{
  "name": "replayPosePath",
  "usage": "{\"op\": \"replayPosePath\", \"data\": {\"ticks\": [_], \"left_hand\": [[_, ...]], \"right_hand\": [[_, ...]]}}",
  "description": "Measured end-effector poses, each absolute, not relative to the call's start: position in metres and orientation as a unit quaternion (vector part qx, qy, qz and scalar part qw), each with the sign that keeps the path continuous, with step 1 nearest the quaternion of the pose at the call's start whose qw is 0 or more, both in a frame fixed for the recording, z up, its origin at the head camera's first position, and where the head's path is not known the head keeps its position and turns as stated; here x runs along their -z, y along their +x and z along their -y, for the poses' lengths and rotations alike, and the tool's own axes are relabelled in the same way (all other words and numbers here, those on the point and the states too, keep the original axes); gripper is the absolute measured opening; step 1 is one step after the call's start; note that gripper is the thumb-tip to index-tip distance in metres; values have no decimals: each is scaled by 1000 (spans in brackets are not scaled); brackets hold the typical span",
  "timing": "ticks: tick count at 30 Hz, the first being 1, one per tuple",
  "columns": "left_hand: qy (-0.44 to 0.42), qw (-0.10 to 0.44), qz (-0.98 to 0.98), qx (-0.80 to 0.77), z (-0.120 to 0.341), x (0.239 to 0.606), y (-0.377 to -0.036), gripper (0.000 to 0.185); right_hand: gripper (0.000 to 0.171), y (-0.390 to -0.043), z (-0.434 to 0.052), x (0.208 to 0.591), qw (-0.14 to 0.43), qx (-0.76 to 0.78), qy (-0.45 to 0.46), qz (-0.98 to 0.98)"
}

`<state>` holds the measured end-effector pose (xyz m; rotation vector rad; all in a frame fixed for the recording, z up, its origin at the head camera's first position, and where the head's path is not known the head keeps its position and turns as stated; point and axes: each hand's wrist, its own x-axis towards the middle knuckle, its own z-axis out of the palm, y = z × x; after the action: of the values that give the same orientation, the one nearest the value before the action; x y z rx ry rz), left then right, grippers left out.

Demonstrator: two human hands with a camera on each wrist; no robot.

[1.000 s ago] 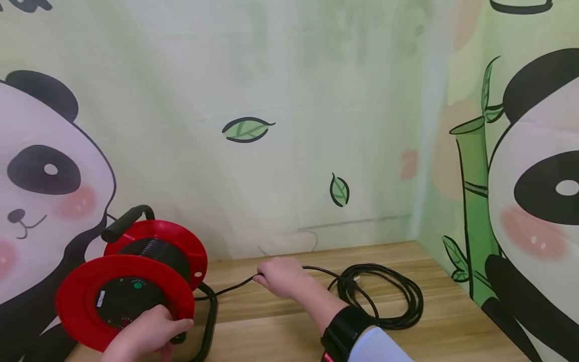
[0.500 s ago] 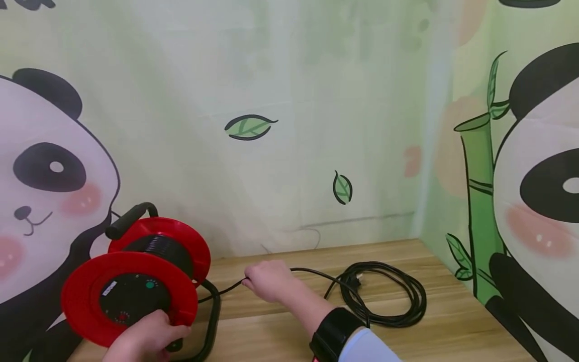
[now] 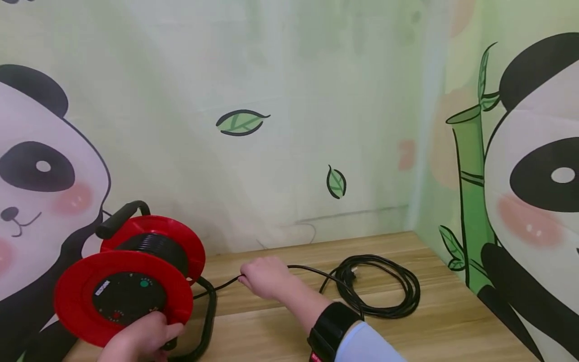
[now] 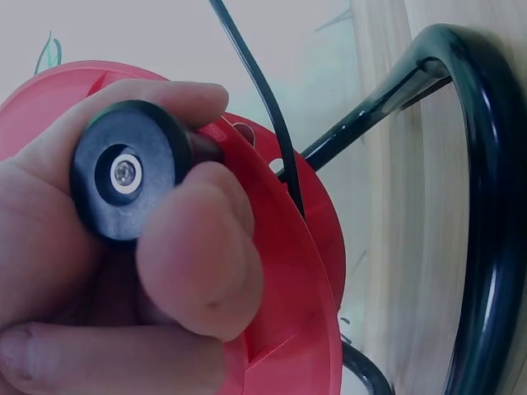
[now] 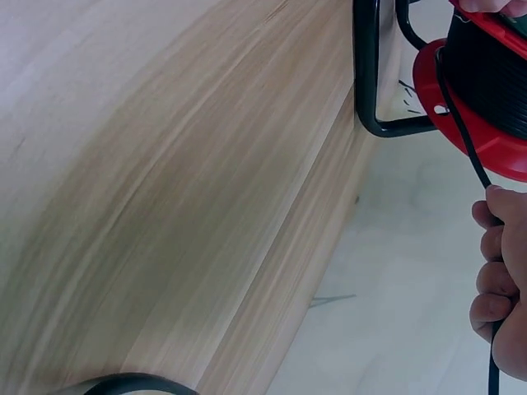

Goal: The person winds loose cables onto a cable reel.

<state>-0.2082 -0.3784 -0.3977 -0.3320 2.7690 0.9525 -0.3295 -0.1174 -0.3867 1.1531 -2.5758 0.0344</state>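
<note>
Right now my left hand (image 3: 137,339) grips the black crank knob (image 4: 123,169) on the front flange of the red cable reel (image 3: 124,296), thumb and fingers curled round it. The reel stands in its black tube frame (image 3: 207,322) at the left end of the wooden tabletop (image 3: 434,327). My right hand (image 3: 264,276) is closed around the black cable (image 3: 221,285), just beside the reel; how tightly it pinches I can't quite tell. Behind that hand the cable runs to a loose coil (image 3: 384,291) lying on the tabletop, near the panda wall (image 3: 529,176).
</note>
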Motion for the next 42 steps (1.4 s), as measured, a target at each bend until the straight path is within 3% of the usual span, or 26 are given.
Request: {"op": "replayPosePath", "data": {"ticks": [13, 22, 42], "left_hand": [[-133, 126, -921, -345, 382, 398, -208, 22], [-111, 110, -938, -309, 387, 400, -205, 26], [-124, 126, -929, -325, 382, 397, -212, 26]], "right_hand": [[33, -331, 106, 386, 160, -1, 399, 903], [37, -341, 83, 386, 166, 9, 397, 903], [44, -377, -43, 376, 124, -105, 313, 936]]}}
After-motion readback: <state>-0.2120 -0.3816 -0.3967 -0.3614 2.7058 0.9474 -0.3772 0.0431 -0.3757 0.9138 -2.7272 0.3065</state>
